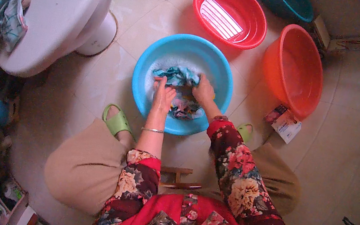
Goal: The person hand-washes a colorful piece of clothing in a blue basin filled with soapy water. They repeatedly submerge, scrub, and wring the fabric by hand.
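A round blue plastic basin [139, 88] stands on the tiled floor, holding sudsy water. In it my right hand [204, 90] grips the right end of a wet teal and pale-blue cloth [178, 76]. My left hand [164, 94], a bracelet at its wrist, is at the near left side of this cloth with fingers apart, palm partly turned up; it does not grip the cloth. A dark multicoloured cloth [184, 109] lies in the water nearer to me, between my hands. The lower parts of the cloths are hidden in the water.
A red basin [253, 41] with water stands beyond the blue one. An orange basin [304, 72] is tilted at the right, by a printed packet [287, 127]. At the left is a white pedestal washbasin [57, 19] with cloths [13, 13] on its edge. A teal basin [275, 4] stands behind.
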A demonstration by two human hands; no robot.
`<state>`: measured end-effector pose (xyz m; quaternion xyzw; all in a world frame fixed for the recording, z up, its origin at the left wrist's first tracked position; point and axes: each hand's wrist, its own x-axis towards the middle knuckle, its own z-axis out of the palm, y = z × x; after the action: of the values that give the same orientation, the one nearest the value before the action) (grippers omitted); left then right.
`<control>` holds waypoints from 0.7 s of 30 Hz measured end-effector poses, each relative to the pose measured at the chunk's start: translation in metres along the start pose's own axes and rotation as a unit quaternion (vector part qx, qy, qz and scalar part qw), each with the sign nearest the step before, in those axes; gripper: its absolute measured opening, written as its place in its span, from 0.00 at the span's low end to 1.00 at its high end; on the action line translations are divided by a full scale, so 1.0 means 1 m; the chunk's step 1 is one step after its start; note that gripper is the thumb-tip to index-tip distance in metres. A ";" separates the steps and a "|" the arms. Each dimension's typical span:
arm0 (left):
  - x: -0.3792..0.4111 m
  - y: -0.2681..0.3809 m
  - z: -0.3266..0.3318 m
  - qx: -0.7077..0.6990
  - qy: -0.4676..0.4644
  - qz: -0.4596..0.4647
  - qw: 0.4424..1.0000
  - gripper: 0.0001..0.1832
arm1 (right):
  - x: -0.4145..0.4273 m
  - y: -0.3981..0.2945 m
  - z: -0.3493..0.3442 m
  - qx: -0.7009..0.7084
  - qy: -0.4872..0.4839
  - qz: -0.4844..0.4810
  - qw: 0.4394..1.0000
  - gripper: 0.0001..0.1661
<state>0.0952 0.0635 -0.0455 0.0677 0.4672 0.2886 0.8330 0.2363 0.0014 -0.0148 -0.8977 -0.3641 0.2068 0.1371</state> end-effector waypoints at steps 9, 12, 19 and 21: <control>-0.068 0.038 0.013 -0.092 -0.133 -0.071 0.984 0.36 | -0.118 -0.068 -0.052 0.147 -0.158 -0.265 0.940 0.35; -0.068 0.043 0.017 -0.093 -0.176 -0.072 0.977 0.36 | -0.131 -0.075 -0.051 0.171 -0.127 -0.300 0.930 0.31; -0.055 0.036 0.030 -0.104 -0.158 -0.010 0.982 0.29 | -0.113 -0.101 -0.029 0.147 0.003 -0.216 0.965 0.31; -0.060 0.037 0.037 -0.094 -0.136 0.036 0.986 0.27 | -0.101 -0.102 -0.025 0.146 0.055 -0.212 0.965 0.29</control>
<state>0.0868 0.0671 0.0333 0.0444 0.3180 0.3489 0.8804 0.1213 -0.0016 0.0755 -0.7801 -0.5043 0.1738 0.3270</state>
